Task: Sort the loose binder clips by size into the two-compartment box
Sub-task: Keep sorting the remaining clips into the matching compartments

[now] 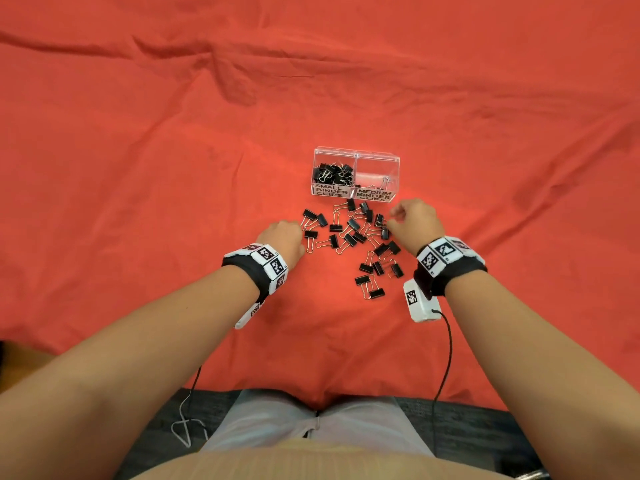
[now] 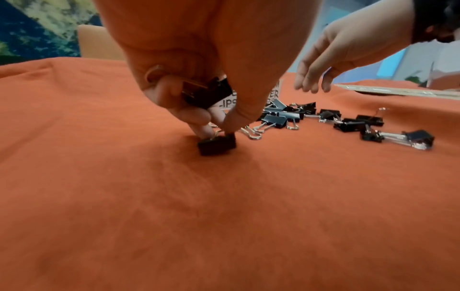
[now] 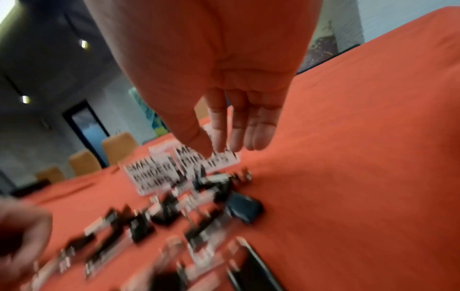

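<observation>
Left hand (image 2: 189, 65), on the near-left side of the two-compartment box (image 1: 356, 174), palms one binder clip (image 2: 211, 94) while pinching another (image 2: 217, 144) off the cloth, apparently batching pickups; right hand (image 3: 224, 88) hangs slack-fingered, holding nothing, over the loose clips (image 1: 353, 233) just before the box
</observation>
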Demonstrator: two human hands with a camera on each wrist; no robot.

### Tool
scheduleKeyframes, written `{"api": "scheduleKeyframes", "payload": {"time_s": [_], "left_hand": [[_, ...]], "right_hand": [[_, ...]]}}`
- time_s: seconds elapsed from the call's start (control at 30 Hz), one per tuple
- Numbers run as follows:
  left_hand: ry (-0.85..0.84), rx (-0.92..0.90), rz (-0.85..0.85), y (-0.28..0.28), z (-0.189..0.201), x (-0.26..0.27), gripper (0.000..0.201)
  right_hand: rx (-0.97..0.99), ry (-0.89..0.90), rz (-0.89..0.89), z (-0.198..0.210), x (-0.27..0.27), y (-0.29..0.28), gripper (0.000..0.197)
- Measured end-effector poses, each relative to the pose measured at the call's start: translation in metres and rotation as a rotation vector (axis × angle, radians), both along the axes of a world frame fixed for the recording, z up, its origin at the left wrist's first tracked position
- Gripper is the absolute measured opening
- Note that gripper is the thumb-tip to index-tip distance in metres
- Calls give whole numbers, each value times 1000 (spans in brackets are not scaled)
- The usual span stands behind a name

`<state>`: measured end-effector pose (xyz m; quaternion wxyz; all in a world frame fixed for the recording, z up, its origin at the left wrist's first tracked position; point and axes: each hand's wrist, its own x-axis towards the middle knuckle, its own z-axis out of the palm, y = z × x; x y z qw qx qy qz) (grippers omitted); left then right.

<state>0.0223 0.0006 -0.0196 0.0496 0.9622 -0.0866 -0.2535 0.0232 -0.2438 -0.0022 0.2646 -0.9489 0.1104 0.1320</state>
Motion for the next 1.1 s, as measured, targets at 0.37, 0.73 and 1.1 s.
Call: {"api": "scheduleKeyframes", "payload": {"time_s": [0.37,0.73,1.1], "left_hand": [[25,-60,-23,-14,4,3,29],[61,-123,85,-19,-7,5,17],[54,-81,-6,-21,-8,4,29]], "right_hand": [[-20,56,55,-23,-16,5,26],[113,-168,-106,31,35,-2,16],[33,-216,1,23,43,13,20]]}}
